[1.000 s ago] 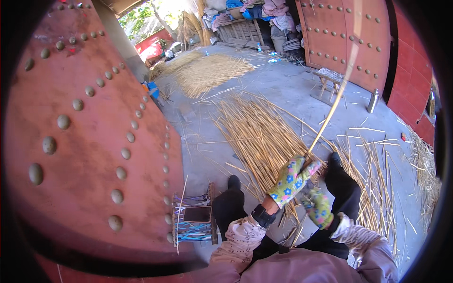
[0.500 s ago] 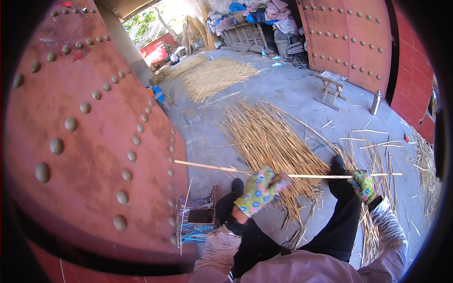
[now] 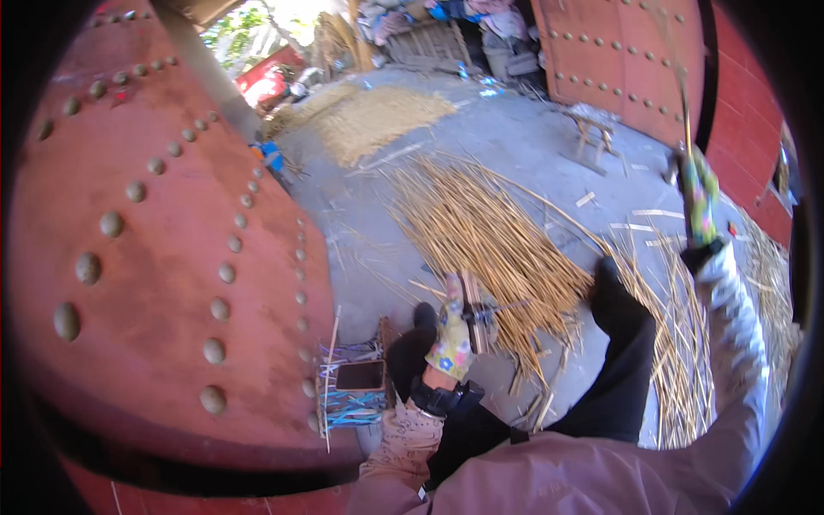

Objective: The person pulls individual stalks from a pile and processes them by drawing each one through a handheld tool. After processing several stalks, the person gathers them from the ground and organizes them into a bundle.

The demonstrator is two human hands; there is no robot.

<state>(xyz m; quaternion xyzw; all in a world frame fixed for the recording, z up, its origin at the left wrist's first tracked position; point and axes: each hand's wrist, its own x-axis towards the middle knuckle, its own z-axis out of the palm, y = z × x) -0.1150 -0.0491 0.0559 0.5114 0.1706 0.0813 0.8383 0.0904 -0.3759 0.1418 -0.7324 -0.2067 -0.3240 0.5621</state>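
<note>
My left hand point(image 3: 450, 335), in a floral glove, is closed around a small wooden block-like tool point(image 3: 472, 300) with a dark metal fitting across it. The hand is above the near end of a pile of golden reed stalks point(image 3: 498, 249). Far out to the right, my right hand point(image 3: 702, 199), gloved alike, is raised and blurred. It grips a thin stalk point(image 3: 687, 120) that points up in front of the studded door. The lower end of that stalk is hidden in the hand.
Loose stalks point(image 3: 682, 369) lie by my right leg. A woven-strap stool point(image 3: 352, 421) with a phone point(image 3: 360, 375) stands left of me, beside a studded red door point(image 3: 172, 275). Farther off are a small stool point(image 3: 592, 137) and a straw mat point(image 3: 378, 120).
My right hand has swung up and outward with the stalk, which lay across both hands before. My left hand has turned upright, showing the tool; the view has shifted slightly.
</note>
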